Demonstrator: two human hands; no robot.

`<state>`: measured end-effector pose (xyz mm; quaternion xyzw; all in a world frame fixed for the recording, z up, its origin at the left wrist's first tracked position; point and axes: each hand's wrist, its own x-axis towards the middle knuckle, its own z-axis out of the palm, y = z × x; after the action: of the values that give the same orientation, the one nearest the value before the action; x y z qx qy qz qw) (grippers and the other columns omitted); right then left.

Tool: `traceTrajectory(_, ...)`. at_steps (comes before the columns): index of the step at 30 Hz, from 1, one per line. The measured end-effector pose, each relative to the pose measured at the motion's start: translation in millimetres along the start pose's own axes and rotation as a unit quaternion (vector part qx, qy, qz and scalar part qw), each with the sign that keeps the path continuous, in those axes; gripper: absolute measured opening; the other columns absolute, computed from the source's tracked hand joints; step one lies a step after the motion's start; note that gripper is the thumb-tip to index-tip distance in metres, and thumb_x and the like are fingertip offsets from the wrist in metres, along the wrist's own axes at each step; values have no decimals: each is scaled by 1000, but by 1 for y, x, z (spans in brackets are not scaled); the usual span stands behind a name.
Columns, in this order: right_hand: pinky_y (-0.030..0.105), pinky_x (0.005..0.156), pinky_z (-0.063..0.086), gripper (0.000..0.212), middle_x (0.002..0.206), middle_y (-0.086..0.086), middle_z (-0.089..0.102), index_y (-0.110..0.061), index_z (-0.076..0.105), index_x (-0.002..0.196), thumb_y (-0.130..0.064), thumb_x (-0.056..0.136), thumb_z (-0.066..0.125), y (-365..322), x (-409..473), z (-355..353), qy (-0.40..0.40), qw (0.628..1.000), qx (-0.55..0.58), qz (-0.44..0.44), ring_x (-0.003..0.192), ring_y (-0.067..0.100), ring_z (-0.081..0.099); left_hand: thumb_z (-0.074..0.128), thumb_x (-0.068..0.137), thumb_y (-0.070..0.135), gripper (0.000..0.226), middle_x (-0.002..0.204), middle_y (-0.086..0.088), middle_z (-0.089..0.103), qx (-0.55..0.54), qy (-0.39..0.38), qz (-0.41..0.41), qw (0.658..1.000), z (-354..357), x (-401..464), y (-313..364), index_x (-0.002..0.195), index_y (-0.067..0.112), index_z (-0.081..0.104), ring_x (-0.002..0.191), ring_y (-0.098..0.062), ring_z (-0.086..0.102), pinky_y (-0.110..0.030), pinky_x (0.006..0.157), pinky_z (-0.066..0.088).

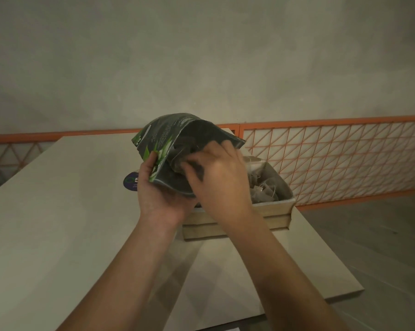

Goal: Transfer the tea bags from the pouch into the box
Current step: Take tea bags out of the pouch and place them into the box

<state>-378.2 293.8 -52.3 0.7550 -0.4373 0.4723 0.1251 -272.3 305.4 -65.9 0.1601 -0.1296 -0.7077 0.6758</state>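
Note:
A dark pouch with green leaf print is held above the table, its open mouth facing me. My left hand grips its lower left edge from beneath. My right hand reaches into the mouth, fingers curled around a grey tea bag inside. Behind and to the right stands a light wooden box, partly hidden by my right hand. Several grey tea bags with strings lie in it.
The pale table stretches left and toward me; its right edge runs close beside the box. A round purple label peeks out behind my left hand. An orange mesh railing runs along the back.

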Motion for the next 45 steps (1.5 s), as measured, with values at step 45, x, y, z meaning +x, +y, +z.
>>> traceTrajectory(45,9,63,44,20,88,-17,61,-30,56,90,-11,92,62,38,6,-30,60,934,293,197,80,-4,55,53,93,51,54,139,-25,58,-46,-17,-7,999,-20,18,12,132,16,65,130,-48,52,-62,113,36)
